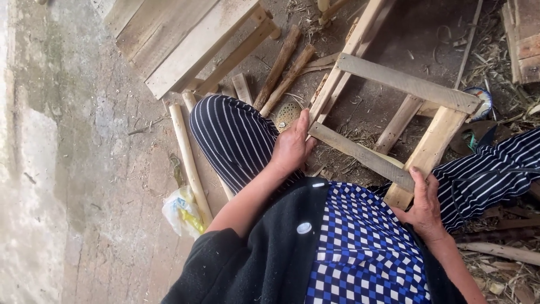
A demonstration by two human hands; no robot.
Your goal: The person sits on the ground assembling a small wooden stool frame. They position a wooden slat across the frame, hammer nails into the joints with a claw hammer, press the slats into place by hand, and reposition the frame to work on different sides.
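I sit over a rough wooden frame [406,83] made of pale slats, lying on the dirt floor between my knees. My left hand [292,146] grips the near left end of its lowest crosspiece [360,153], where it meets the left rail. At the crosspiece's right end, my right hand [423,204] is closed around the corner of the thick right rail. I wear striped trousers [233,138] and a blue-and-white checked top.
A wooden bench [185,39] stands at the upper left. Round sticks [188,160] and short logs [281,70] lie on the floor beside my left leg. A crumpled plastic bag [181,211] lies near my left knee. Wood scraps and straw litter the right side.
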